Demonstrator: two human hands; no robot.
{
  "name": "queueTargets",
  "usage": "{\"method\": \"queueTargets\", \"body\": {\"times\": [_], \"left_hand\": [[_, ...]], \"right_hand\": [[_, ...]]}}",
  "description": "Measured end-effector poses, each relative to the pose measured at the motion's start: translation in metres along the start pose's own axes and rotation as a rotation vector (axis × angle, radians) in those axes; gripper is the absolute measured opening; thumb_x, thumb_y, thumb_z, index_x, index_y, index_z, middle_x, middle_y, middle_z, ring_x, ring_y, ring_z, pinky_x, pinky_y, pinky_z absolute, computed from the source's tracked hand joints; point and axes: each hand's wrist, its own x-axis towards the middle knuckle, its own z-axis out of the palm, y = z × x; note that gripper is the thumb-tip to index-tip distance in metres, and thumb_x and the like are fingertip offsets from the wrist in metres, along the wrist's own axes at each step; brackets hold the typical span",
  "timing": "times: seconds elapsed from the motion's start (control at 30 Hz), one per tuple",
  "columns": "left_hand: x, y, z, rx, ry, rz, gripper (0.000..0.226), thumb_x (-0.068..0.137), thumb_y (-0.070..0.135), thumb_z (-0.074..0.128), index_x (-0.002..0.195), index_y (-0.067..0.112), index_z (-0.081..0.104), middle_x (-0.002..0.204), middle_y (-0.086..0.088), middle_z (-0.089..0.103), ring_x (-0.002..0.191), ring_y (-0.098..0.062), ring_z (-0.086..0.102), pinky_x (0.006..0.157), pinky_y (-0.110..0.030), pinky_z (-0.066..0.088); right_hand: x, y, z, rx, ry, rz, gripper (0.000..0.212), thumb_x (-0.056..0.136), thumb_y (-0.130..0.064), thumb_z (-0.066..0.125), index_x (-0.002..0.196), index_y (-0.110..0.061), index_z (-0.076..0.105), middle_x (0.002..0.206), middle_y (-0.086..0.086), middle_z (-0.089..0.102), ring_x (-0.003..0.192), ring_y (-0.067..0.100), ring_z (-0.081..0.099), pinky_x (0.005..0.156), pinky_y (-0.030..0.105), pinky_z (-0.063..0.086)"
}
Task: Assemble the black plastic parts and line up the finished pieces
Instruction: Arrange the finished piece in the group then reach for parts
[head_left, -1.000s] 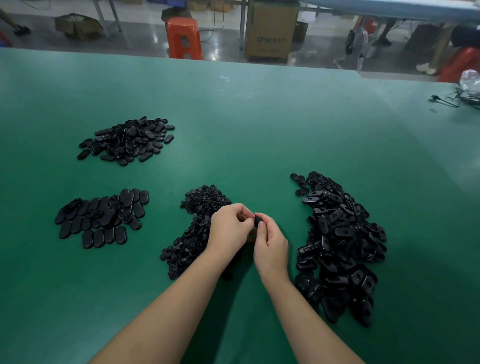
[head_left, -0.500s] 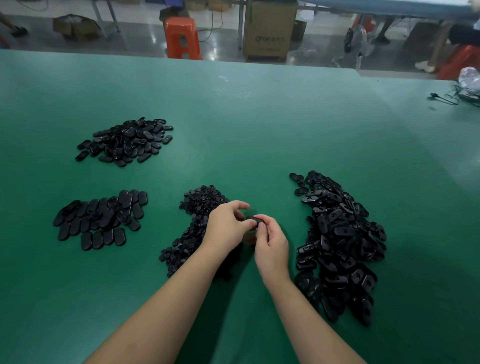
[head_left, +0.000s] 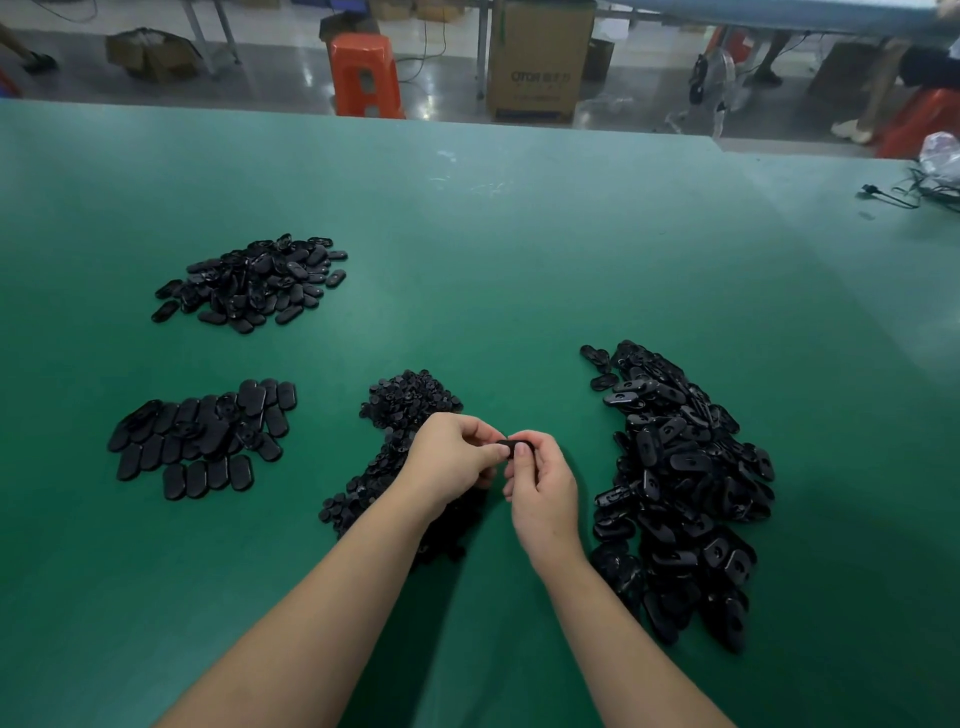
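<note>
Both hands meet above the green table (head_left: 519, 249) and pinch one black oval plastic part (head_left: 514, 446) between them. My left hand (head_left: 452, 460) grips its left end with curled fingers; my right hand (head_left: 543, 486) holds its right end. Under my left hand lies a pile of small round black pieces (head_left: 400, 415). A big heap of oval shells (head_left: 680, 478) lies to the right. At the left, finished ovals (head_left: 197, 441) lie partly lined up in rows. A further heap of ovals (head_left: 254, 283) sits behind them.
Beyond the table's far edge stand an orange stool (head_left: 366, 75) and a cardboard box (head_left: 540, 57). Black cables (head_left: 914, 195) and a plastic bag (head_left: 943, 150) lie at the far right of the table. A person's legs (head_left: 878, 88) show at the back right.
The black part shows a little more between my fingertips than before. Both hands stay in nearly the same place.
</note>
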Motion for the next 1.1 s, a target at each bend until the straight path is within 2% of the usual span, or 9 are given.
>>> {"method": "queueTargets", "body": {"times": [0.13,0.23,0.33,0.5,0.7,0.83,0.9,1.0,1.1], "left_hand": [[0.0,-0.003,0.004,0.0,0.031,0.004,0.005,0.086,0.01,0.076,0.081,0.01,0.074,0.063,-0.002,0.071,0.054,-0.015,0.066,0.065,-0.037,0.063],[0.0,-0.004,0.005,0.049,0.048,0.03,0.007,0.085,0.013,0.075,0.078,0.014,0.074,0.065,-0.003,0.073,0.057,-0.018,0.068,0.068,-0.04,0.063],[-0.003,-0.003,0.008,0.113,0.073,0.062,0.008,0.084,0.017,0.073,0.076,0.018,0.072,0.064,-0.002,0.072,0.058,-0.017,0.067,0.066,-0.038,0.061],[-0.009,0.004,0.016,0.197,0.115,0.098,0.007,0.084,0.023,0.072,0.08,0.018,0.07,0.074,0.003,0.071,0.065,-0.018,0.069,0.064,-0.032,0.056],[-0.008,0.007,0.018,0.2,0.095,0.112,0.009,0.086,0.024,0.071,0.083,0.016,0.069,0.079,0.0,0.071,0.072,-0.021,0.07,0.072,-0.039,0.059],[-0.008,0.004,0.012,0.226,0.052,0.155,0.007,0.089,0.024,0.069,0.086,0.019,0.071,0.08,0.005,0.071,0.075,-0.016,0.068,0.075,-0.037,0.058],[-0.009,0.003,0.01,0.235,0.044,0.171,0.007,0.09,0.025,0.068,0.086,0.02,0.07,0.08,0.005,0.071,0.074,-0.015,0.069,0.074,-0.035,0.058],[-0.008,0.001,0.008,0.268,0.041,0.186,0.005,0.091,0.024,0.067,0.086,0.022,0.068,0.081,0.007,0.07,0.071,-0.012,0.067,0.07,-0.028,0.055],[-0.009,0.0,0.007,0.407,0.011,0.291,0.006,0.09,0.022,0.065,0.094,0.021,0.07,0.084,0.007,0.07,0.076,-0.009,0.063,0.073,-0.024,0.05]], "right_hand": [[0.001,0.0,0.0,-0.028,0.006,0.02,0.021,0.105,-0.017,0.05,0.095,-0.033,0.06,0.07,-0.012,0.062,0.063,0.012,0.056,0.065,0.044,0.053],[0.001,0.0,-0.001,-0.032,0.003,0.027,0.019,0.105,-0.017,0.049,0.097,-0.03,0.06,0.073,-0.009,0.062,0.064,0.011,0.056,0.068,0.046,0.053],[0.001,-0.001,-0.001,-0.029,-0.006,0.035,0.014,0.104,-0.017,0.051,0.101,-0.026,0.062,0.084,-0.008,0.068,0.071,0.012,0.06,0.073,0.045,0.055],[0.001,-0.003,-0.004,-0.018,0.021,0.025,0.02,0.103,-0.013,0.053,0.097,-0.031,0.06,0.094,-0.008,0.071,0.09,0.008,0.066,0.082,0.032,0.054],[0.001,-0.002,-0.004,0.015,0.047,0.022,0.021,0.104,-0.012,0.052,0.097,-0.03,0.059,0.095,-0.008,0.07,0.092,0.007,0.066,0.082,0.027,0.052],[0.0,-0.004,-0.003,-0.008,0.053,-0.005,0.023,0.104,-0.013,0.053,0.095,-0.034,0.056,0.093,-0.01,0.068,0.089,0.004,0.064,0.076,0.02,0.049],[0.0,-0.005,-0.003,-0.026,0.043,-0.012,0.023,0.104,-0.014,0.052,0.096,-0.035,0.056,0.094,-0.01,0.068,0.089,0.005,0.064,0.076,0.021,0.049],[0.0,-0.005,-0.002,-0.036,0.036,0.016,0.02,0.104,-0.014,0.05,0.098,-0.032,0.058,0.095,-0.01,0.067,0.091,0.007,0.063,0.081,0.03,0.051],[-0.001,-0.007,0.0,-0.013,0.04,0.044,0.019,0.106,-0.015,0.046,0.102,-0.029,0.058,0.097,-0.012,0.066,0.093,0.005,0.061,0.083,0.034,0.05]]}}
